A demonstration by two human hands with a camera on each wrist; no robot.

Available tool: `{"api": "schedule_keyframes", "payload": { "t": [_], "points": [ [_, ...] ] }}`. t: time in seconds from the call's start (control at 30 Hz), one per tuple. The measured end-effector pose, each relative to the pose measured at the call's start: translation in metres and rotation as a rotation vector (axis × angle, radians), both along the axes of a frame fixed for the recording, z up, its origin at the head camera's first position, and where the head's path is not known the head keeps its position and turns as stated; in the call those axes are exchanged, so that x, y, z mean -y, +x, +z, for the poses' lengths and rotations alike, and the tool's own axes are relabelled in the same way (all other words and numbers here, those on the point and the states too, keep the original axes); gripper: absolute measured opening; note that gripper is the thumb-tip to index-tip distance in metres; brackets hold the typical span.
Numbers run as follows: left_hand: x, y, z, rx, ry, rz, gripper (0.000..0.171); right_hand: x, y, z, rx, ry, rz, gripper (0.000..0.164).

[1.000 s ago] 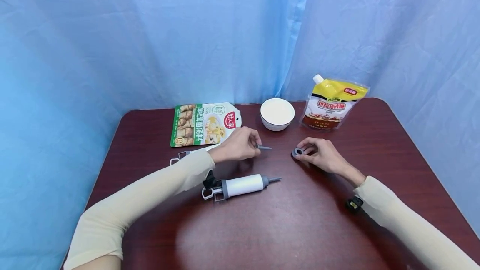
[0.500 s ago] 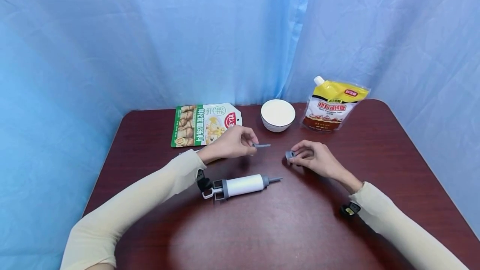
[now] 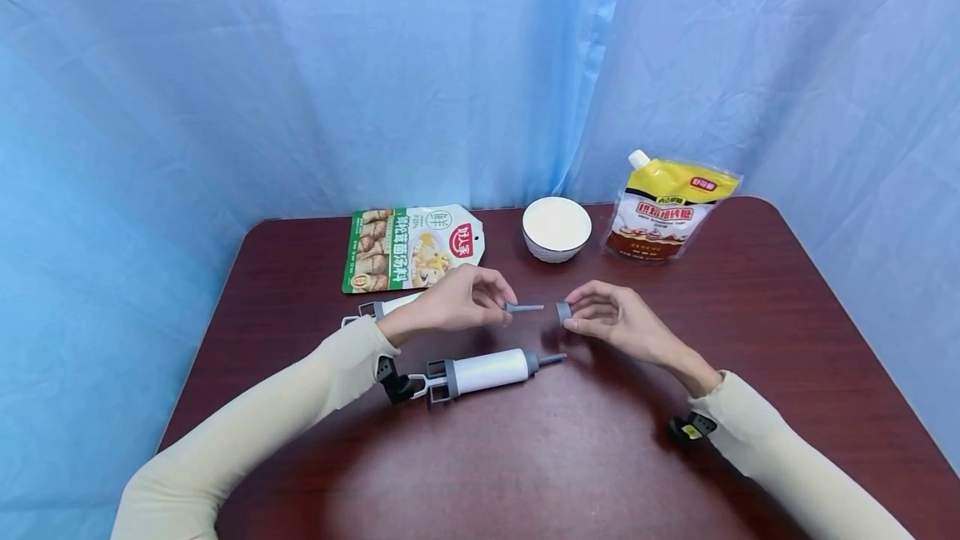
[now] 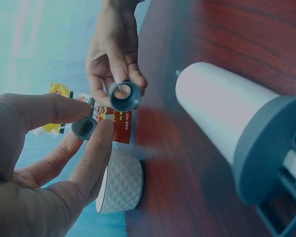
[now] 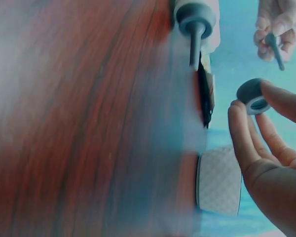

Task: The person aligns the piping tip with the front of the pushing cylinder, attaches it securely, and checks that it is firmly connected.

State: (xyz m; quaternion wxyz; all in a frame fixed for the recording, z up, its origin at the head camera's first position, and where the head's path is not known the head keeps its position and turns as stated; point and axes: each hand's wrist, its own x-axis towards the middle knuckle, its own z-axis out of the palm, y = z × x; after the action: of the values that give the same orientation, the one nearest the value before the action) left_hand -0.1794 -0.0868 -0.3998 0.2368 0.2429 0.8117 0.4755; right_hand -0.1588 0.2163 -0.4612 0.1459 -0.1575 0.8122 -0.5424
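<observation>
My left hand [image 3: 468, 300] pinches a small grey nozzle [image 3: 527, 307] by its wide end, its thin tip pointing right. In the left wrist view the nozzle's hollow round end [image 4: 83, 134] faces the camera, between thumb and fingers. Opposite it, my right hand [image 3: 626, 325] pinches a grey ring-shaped cap [image 3: 564, 313] by its edges, with its opening towards the nozzle. A small gap separates the two parts above the table. Nearer to me lies a white syringe-like tube [image 3: 491, 371] with grey ends and a grey nozzle fitted. Another such tube [image 3: 397, 303] is partly hidden behind my left hand.
A white bowl [image 3: 555, 253] stands at the table's back edge. To its right a spouted yellow, white and brown pouch [image 3: 652, 215] stands upright. A green and white food packet [image 3: 408, 248] lies at the back left. Blue curtains [image 3: 420, 73] hang behind the dark red table [image 3: 540, 465].
My right hand has moved left with the cap, turning it from lying flat to edge-on. The left hand has lowered slightly and still holds the nozzle. The gap between the parts has narrowed.
</observation>
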Motion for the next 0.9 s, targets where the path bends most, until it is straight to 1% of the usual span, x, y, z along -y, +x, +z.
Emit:
{"api": "schedule_keyframes", "payload": {
  "t": [0.3, 0.47, 0.57, 0.67, 0.8, 0.9],
  "points": [
    [-0.002, 0.011, -0.006, 0.020, 0.019, -0.025, 0.021, 0.016, 0.013, 0.008, 0.020, -0.090, 0.026, 0.036],
    [-0.003, 0.015, -0.011, 0.018, 0.043, -0.013, 0.021, 0.023, 0.019, 0.011, 0.026, -0.116, 0.040, 0.036],
    [-0.005, 0.018, -0.015, 0.012, 0.069, 0.009, 0.022, 0.024, 0.022, 0.012, 0.037, -0.115, 0.039, 0.036],
    [-0.007, 0.021, -0.019, 0.012, 0.116, 0.032, 0.024, 0.026, 0.024, 0.011, 0.037, -0.117, 0.044, 0.035],
    [-0.011, 0.024, -0.021, 0.034, 0.164, 0.069, 0.024, 0.030, 0.026, 0.009, 0.031, -0.139, 0.052, 0.034],
    [-0.014, 0.026, -0.023, 0.052, 0.182, 0.099, 0.023, 0.032, 0.026, 0.009, 0.027, -0.154, 0.048, 0.034]
  ]
}}
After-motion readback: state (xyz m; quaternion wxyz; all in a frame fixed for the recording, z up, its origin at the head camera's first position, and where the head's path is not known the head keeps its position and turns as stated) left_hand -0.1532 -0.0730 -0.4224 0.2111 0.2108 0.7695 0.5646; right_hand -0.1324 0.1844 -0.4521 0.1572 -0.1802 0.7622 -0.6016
